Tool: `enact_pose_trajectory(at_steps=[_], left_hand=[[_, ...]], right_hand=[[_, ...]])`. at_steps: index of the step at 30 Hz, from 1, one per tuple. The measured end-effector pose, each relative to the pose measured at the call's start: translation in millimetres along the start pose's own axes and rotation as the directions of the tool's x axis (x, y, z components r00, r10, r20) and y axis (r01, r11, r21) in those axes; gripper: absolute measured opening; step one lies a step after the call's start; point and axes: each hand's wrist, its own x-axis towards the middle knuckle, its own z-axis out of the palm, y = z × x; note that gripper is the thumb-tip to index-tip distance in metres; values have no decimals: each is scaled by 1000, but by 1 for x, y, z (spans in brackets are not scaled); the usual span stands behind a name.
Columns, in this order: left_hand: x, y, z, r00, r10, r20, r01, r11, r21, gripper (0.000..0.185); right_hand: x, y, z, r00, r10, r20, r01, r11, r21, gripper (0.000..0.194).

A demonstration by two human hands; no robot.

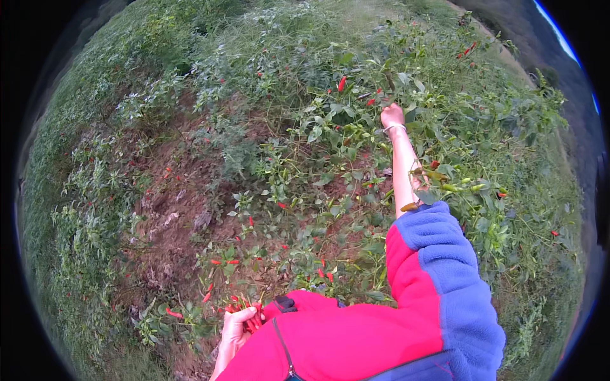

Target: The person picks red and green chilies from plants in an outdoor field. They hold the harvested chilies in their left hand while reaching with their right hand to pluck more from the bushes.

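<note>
My left hand, at the bottom beside the pink fleece jacket, is closed around a bunch of red chili peppers. Stretched far forward, my right hand reaches into a leafy chili plant; its fingers are partly hidden by leaves, and what they hold cannot be made out. A bracelet is on that wrist. Close to the right hand hang a red chili and, further left, a larger red chili. Green and brownish chilies lie across the right forearm on a branch.
More chili plants with scattered red fruit surround me, among them a red chili left of my left hand. Bare reddish soil shows at centre left. Tall grass grows ahead, and a dark slope rises at the upper right.
</note>
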Motion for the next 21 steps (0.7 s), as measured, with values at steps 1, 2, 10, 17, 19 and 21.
enact_pose_trajectory(at_steps=[1,2,10,17,19,21], left_hand=[[1,-3,0,1000,-8,-25,8,1000,-8,17],[1,-7,0,999,-16,-50,15,1000,-16,17],[6,-19,24,987,-72,-142,55,991,-123,19],[14,-23,31,984,-103,-143,81,985,-155,20],[16,-24,31,987,-94,-132,74,986,-146,21],[18,-24,32,988,-95,-124,77,987,-141,22]], right_hand=[[-2,-16,-7,999,33,38,-34,999,14,13],[7,-12,4,999,21,-27,-18,996,90,16],[64,-1,21,893,-135,430,289,904,-315,28],[64,-9,28,744,-32,667,491,704,-514,23],[61,-11,32,702,12,712,518,678,-522,22],[56,-12,35,667,49,744,535,664,-523,21]])
